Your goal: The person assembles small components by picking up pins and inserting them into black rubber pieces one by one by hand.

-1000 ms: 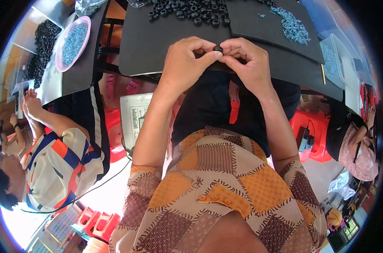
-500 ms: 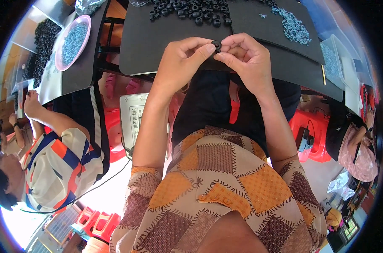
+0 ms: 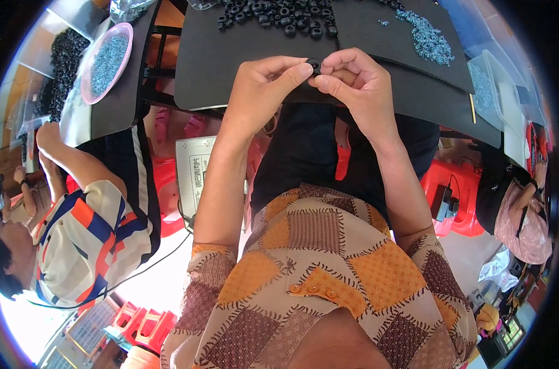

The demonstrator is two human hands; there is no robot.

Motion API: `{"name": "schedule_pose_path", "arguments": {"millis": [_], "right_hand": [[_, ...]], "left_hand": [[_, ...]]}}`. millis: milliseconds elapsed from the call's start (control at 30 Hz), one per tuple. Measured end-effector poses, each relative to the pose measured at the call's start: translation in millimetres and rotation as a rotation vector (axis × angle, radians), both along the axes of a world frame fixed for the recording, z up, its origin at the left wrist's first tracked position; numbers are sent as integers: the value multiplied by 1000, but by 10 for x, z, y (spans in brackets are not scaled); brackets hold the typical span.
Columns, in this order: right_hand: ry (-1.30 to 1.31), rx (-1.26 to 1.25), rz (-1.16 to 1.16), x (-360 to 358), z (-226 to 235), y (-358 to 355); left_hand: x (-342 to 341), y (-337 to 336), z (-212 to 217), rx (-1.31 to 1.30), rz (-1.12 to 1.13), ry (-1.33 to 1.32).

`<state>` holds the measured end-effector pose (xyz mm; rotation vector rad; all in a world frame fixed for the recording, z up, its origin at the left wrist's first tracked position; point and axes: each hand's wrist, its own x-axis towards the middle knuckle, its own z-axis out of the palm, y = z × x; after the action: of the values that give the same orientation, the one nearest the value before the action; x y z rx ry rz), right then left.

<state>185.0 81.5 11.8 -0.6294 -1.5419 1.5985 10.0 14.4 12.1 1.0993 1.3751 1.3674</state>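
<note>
The head view looks down on a black work mat (image 3: 230,67) that covers the table and ends in a near edge just under the person's hands, with a second black sheet (image 3: 415,80) overlapping it on the right and running out to a slanted edge. On the far part of the mat lies a loose heap of black rings (image 3: 273,13), and to its right a scatter of small blue-grey parts (image 3: 428,40). At far left a pink bowl (image 3: 89,58) holds more of the blue-grey parts, and beside it a dark pile of rings (image 3: 61,58) lies on another table; at far right a clear plastic tray (image 3: 485,86) also carries pale small parts. The mat between the heap and the hands is bare, and below its near edge the lap drops away to red stools (image 3: 451,203) and a white box (image 3: 193,172). The left hand (image 3: 261,89) and right hand (image 3: 356,83) meet at the mat's near edge, fingertips pinched together on one small black ring (image 3: 314,63), which sits between the left thumb and forefinger and the right fingers. Compared with a second ago, the hands have lifted slightly toward the heap and the ring shows more plainly between the fingertips. A co-worker's arm (image 3: 64,154) reaches to the left table.
</note>
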Motion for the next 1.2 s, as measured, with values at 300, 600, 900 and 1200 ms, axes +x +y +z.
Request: {"name": "schedule_pose_path", "arguments": {"millis": [300,600,900,1200], "right_hand": [[-25,32,-76,-35,-12,-43],[45,-64,-29,-50,-4,-33],[-37,43,-56,-73,-50,4],[-38,39,-38,-63,-42,20]], "left_hand": [[94,-40,78,0,65,17],[80,-41,-32,77,81,65],[101,-23,82,48,88,209],[57,12,-23,96,73,225]]}}
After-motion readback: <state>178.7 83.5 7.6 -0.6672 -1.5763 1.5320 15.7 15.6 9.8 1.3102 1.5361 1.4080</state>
